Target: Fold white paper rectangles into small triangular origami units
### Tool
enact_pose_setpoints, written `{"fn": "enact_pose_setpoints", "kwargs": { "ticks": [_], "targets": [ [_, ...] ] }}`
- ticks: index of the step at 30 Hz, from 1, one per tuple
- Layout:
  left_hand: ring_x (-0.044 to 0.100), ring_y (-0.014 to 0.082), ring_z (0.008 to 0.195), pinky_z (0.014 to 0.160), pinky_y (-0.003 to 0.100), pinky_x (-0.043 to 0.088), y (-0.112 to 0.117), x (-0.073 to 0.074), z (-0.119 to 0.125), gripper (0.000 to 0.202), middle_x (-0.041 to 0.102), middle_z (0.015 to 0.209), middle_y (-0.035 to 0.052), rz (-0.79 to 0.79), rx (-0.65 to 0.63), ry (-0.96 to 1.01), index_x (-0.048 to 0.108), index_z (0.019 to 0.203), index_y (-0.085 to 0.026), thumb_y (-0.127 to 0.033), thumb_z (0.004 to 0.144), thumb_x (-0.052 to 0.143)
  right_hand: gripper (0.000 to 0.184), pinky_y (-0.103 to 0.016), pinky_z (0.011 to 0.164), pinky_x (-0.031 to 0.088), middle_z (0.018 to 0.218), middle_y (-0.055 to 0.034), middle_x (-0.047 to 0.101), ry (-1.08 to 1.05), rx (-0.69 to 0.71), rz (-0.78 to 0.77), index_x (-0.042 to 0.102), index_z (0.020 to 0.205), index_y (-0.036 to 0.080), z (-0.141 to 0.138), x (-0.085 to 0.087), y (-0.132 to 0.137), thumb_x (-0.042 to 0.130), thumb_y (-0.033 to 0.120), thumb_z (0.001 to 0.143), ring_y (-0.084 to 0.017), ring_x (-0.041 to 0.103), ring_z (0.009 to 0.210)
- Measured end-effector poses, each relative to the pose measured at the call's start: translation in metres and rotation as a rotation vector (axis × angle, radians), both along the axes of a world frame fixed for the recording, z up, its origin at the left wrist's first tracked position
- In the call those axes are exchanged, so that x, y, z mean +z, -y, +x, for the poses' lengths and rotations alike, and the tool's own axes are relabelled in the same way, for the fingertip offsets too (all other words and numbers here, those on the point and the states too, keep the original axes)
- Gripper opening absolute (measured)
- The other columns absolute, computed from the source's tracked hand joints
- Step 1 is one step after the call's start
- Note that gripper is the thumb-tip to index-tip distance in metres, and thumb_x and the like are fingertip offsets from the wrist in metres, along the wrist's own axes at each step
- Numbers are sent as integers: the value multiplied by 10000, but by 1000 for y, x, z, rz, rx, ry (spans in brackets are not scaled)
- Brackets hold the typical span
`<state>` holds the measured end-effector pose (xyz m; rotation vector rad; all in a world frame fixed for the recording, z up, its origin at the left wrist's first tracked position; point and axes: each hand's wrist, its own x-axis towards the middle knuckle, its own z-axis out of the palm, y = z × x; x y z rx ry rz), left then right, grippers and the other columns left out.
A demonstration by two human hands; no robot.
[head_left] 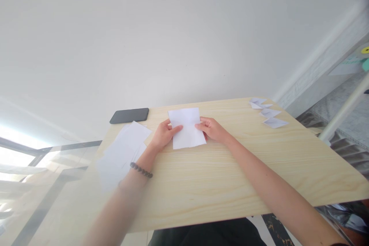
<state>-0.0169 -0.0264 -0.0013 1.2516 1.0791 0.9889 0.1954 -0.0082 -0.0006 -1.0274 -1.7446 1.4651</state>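
A white sheet of paper (187, 136), roughly square and slightly uneven along its lower edge, is held up over the middle of the table. My left hand (165, 134) pinches its left side, thumb in front and fingers behind. On the opposite side my right hand (211, 127) grips the paper the same way. The fingers behind the sheet are partly hidden. Loose white sheets (123, 153) lie overlapping to the left, partly behind my left forearm. Several folded white paper pieces (275, 122) with pointed ends sit in a row at the far right.
A dark phone (129, 115) lies at the table's back left corner. The light wooden table (207, 184) stands against a white wall (184, 38). Past its right edge is a white pole (343, 113); its front edge runs close to my lap.
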Motion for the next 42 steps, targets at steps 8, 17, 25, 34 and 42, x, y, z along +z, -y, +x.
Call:
{"fn": "enact_pose_setpoints", "kwargs": {
  "ticks": [8,17,25,34,42],
  "targets": [
    [640,223,675,593,339,495,-8,2,-7,581,678,783,101,-212,-47,198,508,1136,-139,-588,794,375,257,-259,559,441,703,-6,635,-38,-65,44,662,958,222,2,-8,-2,507,330,784,-130,552,615],
    [586,221,892,760,335,433,2,10,-3,551,651,943,103,-57,-86,-87,567,1097,-158,-587,768,459,356,-229,609,405,949,-28,639,-23,-140,413,694,932,248,-2,-10,2,416,110,757,-128,571,815],
    [571,190,828,685,272,417,8,17,2,439,647,940,53,98,-189,-310,616,1009,-180,-531,774,495,251,-260,614,454,942,-38,667,-56,-249,342,692,923,237,-3,-14,3,575,188,707,-162,601,795],
    [562,150,715,598,241,407,5,9,2,443,637,884,43,76,-64,-287,584,1026,-183,-517,736,557,268,-277,710,467,1016,-45,620,-38,-226,310,673,954,225,-2,-12,-2,475,256,776,-173,566,912],
    [555,153,720,609,246,411,7,13,3,443,631,888,50,120,-48,-283,590,1001,-167,-510,722,568,443,-264,589,464,879,-63,640,-77,-212,64,607,1005,170,-1,-7,-3,404,510,807,-169,587,727]
  ]
}}
